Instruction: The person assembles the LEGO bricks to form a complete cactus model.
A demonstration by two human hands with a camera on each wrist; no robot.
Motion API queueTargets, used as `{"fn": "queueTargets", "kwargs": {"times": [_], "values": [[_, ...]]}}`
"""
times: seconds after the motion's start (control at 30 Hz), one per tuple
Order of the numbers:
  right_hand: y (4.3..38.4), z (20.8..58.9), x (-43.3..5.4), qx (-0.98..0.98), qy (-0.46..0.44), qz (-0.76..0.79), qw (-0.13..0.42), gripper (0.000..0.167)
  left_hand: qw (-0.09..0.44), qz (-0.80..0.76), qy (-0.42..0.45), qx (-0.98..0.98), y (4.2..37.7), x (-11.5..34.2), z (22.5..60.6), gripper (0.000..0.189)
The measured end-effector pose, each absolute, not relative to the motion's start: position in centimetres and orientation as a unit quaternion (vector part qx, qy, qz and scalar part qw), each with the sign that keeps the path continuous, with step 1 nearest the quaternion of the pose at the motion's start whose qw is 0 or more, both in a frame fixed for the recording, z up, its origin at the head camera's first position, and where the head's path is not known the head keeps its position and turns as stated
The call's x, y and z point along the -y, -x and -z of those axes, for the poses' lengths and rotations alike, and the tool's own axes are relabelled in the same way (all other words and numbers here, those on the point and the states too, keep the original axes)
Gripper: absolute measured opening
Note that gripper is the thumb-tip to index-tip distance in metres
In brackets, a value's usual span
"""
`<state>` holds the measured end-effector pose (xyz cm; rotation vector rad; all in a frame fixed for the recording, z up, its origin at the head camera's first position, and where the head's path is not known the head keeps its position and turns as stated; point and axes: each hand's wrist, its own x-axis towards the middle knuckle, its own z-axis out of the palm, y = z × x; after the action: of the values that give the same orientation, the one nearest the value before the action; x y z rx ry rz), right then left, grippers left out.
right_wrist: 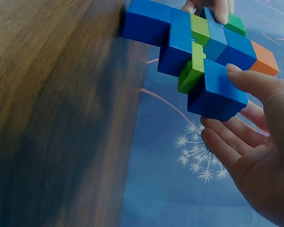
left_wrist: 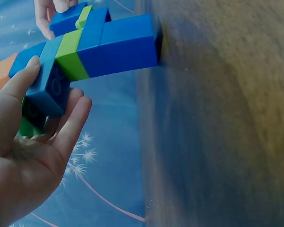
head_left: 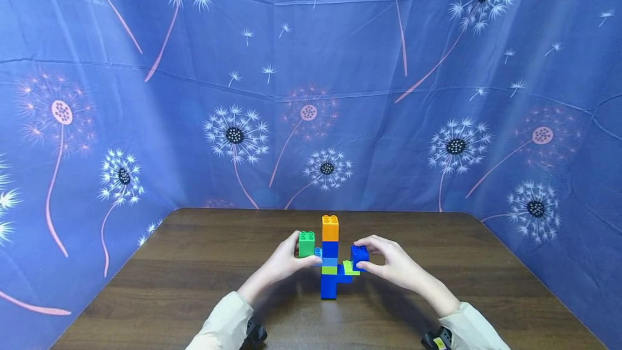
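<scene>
A tower of toy building bricks stands upright on the table, with an orange brick [head_left: 330,229] on top, blue, light blue and lime bricks below, and a blue brick [head_left: 328,287] at its foot. My left hand [head_left: 284,260] grips the left side arm, its thumb on the light blue brick [left_wrist: 49,85] and its fingers behind; a green brick [head_left: 306,244] sits on that arm. On the right, my right hand [head_left: 389,261] pinches a dark blue brick [right_wrist: 220,90] between thumb and fingers. That brick meets a lime brick [head_left: 349,268] on the lower right arm; whether they are locked together I cannot tell.
The brown wooden table [head_left: 194,263] spreads around the tower. Behind it hangs a blue cloth [head_left: 379,166] printed with dandelions. Dark wrist straps [head_left: 255,334] show below both pale sleeves [head_left: 223,320].
</scene>
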<state>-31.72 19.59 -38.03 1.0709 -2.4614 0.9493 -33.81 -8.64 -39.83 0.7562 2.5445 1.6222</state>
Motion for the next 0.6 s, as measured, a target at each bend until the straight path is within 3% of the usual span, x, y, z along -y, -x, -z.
{"fn": "queueTargets", "kwargs": {"times": [0.23,0.6], "values": [[32.2,38.8,-19.6,0.872,-0.360,-0.304,0.132,0.058,-0.001,-0.536,-0.218,-0.816,33.9,8.4,40.1,0.061],[32.9,39.4,-18.7,0.887,-0.341,-0.278,0.145,0.066,-0.033,-0.540,-0.225,-0.810,34.4,7.9,40.4,0.082]]}}
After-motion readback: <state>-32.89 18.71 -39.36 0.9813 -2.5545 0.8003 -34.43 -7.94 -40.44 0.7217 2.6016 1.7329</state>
